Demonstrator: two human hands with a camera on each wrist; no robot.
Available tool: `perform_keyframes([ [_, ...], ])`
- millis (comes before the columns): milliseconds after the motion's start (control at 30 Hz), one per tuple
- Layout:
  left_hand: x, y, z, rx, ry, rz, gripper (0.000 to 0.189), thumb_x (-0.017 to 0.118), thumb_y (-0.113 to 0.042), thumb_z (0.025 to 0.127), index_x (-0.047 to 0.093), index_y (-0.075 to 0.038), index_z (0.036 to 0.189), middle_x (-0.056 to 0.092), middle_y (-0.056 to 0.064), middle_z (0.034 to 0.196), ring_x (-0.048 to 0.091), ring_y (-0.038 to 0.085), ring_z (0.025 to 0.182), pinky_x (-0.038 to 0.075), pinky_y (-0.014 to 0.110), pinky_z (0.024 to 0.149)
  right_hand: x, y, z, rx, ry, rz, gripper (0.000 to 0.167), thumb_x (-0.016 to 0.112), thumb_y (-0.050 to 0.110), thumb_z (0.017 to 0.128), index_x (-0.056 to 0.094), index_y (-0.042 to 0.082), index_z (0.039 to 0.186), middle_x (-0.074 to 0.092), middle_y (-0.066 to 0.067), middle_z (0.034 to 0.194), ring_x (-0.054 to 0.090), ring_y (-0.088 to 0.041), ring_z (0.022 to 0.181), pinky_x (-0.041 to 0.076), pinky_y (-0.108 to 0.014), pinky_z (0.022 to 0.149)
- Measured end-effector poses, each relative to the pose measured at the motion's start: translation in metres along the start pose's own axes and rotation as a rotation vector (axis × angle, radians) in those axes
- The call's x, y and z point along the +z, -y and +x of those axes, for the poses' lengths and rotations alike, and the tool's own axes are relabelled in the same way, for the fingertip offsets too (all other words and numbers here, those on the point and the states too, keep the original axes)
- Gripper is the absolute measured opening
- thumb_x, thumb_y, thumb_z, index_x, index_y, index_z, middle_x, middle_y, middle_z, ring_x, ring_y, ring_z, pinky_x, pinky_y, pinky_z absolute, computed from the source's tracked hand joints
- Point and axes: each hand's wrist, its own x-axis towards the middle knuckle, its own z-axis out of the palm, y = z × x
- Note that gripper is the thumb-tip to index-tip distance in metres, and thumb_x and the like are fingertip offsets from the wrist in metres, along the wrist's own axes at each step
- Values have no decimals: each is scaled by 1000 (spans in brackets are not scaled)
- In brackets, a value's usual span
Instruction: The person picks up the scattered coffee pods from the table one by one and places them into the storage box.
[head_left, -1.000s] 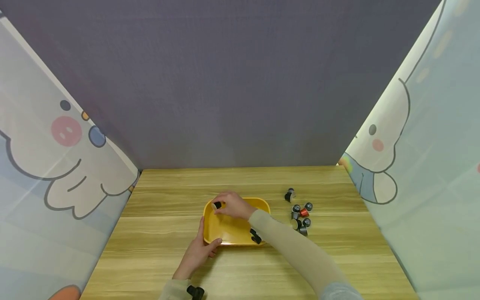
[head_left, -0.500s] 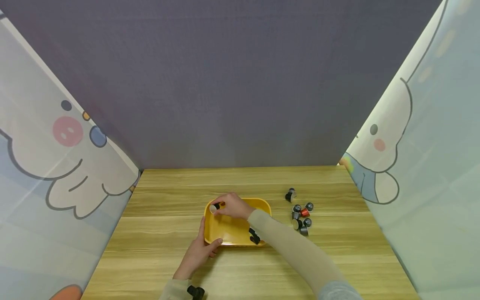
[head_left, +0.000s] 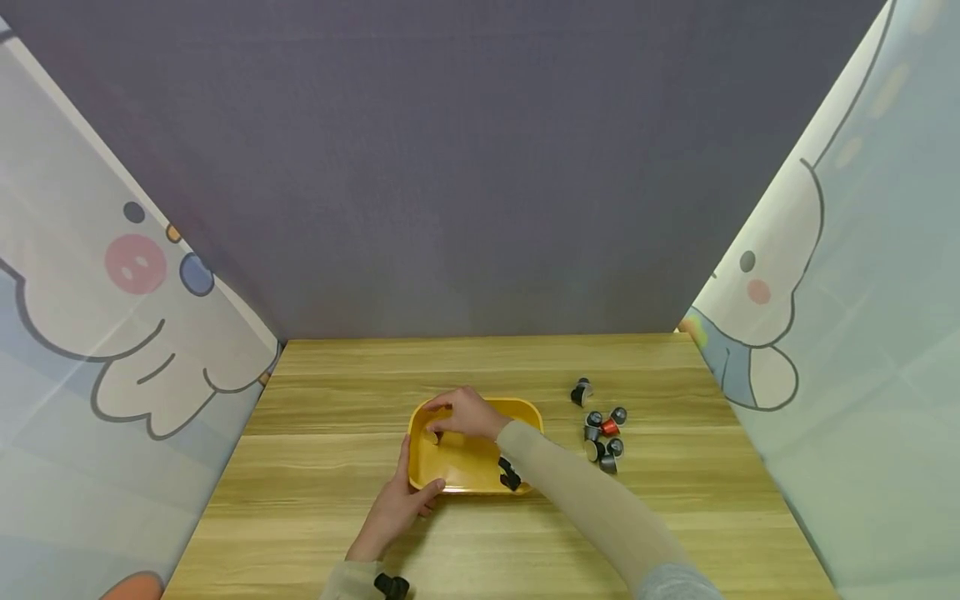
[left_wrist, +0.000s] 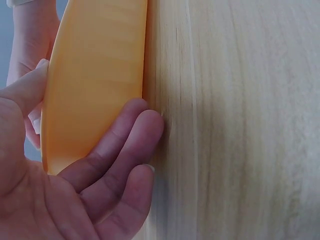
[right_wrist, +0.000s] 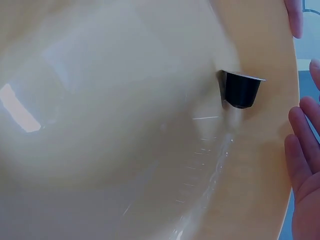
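Observation:
My left hand (head_left: 397, 504) grips the near left corner of a yellow tray (head_left: 465, 468), its thumb on the front rim. In the left wrist view its other fingers (left_wrist: 142, 140) bend against the tray's outer side. Inside the tray, by the left wall, is a black coffee capsule (right_wrist: 242, 90) with a pale lid. My right hand (head_left: 468, 414) is over the tray, just above that capsule, with its fingers apart and nothing between them. In the right wrist view the right fingers (right_wrist: 302, 145) are loosely extended at the right edge.
Several more coffee capsules (head_left: 603, 437), dark ones and a red one, lie grouped on the wooden table (head_left: 675, 517) right of the tray. Behind them a few dark capsules (head_left: 581, 390) lie close together. A grey wall (head_left: 472, 208) rises behind the table.
My right fingers have let go of the black capsule, which has dropped toward the tray's bottom at the left. The left hand keeps its hold on the tray.

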Motion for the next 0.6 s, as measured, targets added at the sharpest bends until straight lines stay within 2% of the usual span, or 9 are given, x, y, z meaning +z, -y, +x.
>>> perform_keyframes([
  [367, 1, 0, -1, 4, -8, 17, 104, 67, -43, 95, -11, -25, 160, 69, 5, 75, 66, 20, 65, 52, 34, 61, -2, 1, -4, 29, -25, 37, 36, 77, 27, 90, 72, 17, 124, 70, 6, 119, 65, -7, 105, 52, -23, 83],
  [600, 1, 0, -3, 9, -21, 36, 104, 68, -43, 94, -10, -24, 160, 68, 5, 73, 65, 19, 63, 51, 34, 60, -7, 4, -9, 28, -46, 25, 31, 72, 19, 94, 72, 14, 124, 69, 7, 120, 63, -7, 110, 50, -26, 93],
])
